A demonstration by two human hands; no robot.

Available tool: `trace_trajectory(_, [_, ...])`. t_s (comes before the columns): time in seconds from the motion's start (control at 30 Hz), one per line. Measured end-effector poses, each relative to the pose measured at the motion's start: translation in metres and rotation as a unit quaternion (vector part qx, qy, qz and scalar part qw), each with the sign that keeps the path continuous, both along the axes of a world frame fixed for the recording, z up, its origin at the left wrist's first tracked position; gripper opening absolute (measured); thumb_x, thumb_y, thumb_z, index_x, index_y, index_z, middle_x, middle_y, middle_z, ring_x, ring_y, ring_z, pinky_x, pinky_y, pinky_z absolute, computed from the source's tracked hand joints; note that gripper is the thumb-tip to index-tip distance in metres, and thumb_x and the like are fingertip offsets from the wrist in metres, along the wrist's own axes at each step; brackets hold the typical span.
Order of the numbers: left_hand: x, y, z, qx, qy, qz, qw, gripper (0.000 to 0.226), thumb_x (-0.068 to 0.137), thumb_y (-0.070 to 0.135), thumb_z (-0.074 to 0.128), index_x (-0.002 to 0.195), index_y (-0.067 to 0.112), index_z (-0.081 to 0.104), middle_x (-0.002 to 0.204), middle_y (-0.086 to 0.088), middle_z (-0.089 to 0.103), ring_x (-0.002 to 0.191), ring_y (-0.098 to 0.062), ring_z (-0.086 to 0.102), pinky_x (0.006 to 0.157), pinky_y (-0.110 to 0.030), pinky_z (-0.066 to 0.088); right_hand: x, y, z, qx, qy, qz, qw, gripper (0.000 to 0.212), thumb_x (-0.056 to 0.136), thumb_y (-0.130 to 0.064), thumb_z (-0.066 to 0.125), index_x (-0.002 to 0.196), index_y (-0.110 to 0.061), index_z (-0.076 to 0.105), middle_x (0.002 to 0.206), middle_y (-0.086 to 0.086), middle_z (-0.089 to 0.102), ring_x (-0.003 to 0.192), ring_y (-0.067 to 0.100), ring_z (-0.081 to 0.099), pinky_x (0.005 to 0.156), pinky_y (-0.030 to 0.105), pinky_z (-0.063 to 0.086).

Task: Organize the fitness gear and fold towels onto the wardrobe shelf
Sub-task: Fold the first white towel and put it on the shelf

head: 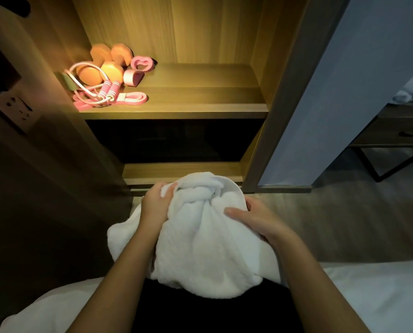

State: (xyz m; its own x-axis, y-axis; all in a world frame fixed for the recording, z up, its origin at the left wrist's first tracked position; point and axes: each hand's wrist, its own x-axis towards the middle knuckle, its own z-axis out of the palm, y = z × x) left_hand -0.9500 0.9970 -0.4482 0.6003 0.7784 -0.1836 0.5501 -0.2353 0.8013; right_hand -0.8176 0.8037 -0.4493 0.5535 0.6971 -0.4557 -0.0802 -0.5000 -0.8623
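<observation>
Looks like a bedroom in someone's home from where I'm sitting: built-in wooden wardrobe (212, 27) with a warm-lit shelf (200, 97), white bedding (380, 296) along the bottom, a wall socket (18, 106), wood-look floor (344, 212), and a drawer table (392, 131) off right.

The orange hexagonal dumbbells (109, 63) are sitting at the back left corner of the lit wooden wardrobe shelf (200, 92), with the pink rubber grip rings (142, 63) just to their right. The pink-handled jump rope (108, 88) is lying before them, and the flat pink resistance band (132, 98) is lying by the front edge. Before the shelf and lower, the bunched white terry towel (200, 236) is hanging between the left hand (156, 205) and the right hand (256, 219), both gripping it.
</observation>
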Motion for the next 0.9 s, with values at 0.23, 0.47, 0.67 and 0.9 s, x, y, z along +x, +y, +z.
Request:
trace_trajectory(0.23, [-0.004,-0.017,0.024,0.128,-0.163,-0.094,0.974,0.025,0.096,0.007,0.051,0.114,0.019,0.063,0.116,0.009,0.057,0.107,-0.003,0.053,0.090,-0.018,0.046,-0.004,0.006,0.013,0.031,-0.100,-0.071,0.992,0.019,0.099,-0.041,0.047,0.095,-0.039,0.066,0.090,-0.018,0.069,0.086,0.006,0.066,0.073,0.028,0.053])
trace_trajectory(0.47, [0.028,-0.041,0.057,0.344,-0.050,-0.296,0.890,0.038,0.087,0.050,0.056,0.120,0.031,0.056,0.117,0.013,0.056,0.111,-0.007,0.048,0.095,-0.027,0.034,0.018,0.012,0.039,0.047,-0.250,0.009,0.967,0.020,0.096,-0.030,0.053,0.083,-0.027,0.067,0.073,-0.007,0.067,0.068,0.006,0.060,0.061,0.029,0.046])
trace_trajectory(0.67, [0.032,-0.024,0.031,0.287,-0.016,-0.094,0.953,0.020,0.093,0.017,0.056,0.103,0.030,0.044,0.084,0.010,0.056,0.069,-0.011,0.056,0.060,-0.035,0.051,0.048,-0.010,0.039,-0.132,-0.304,0.099,0.938,0.010,0.080,-0.038,0.074,0.081,-0.033,0.065,0.079,-0.011,0.066,0.072,0.007,0.060,0.065,0.030,0.054])
trace_trajectory(0.9, [0.026,-0.018,0.006,0.227,0.028,0.004,0.974,0.014,0.097,0.013,0.047,0.096,0.027,0.047,0.074,0.007,0.054,0.062,-0.012,0.051,0.049,-0.026,0.034,0.053,-0.020,0.021,-0.271,-0.317,0.103,0.903,0.019,0.083,-0.021,0.070,0.100,-0.026,0.073,0.089,-0.001,0.070,0.078,0.017,0.063,0.078,0.037,0.057])
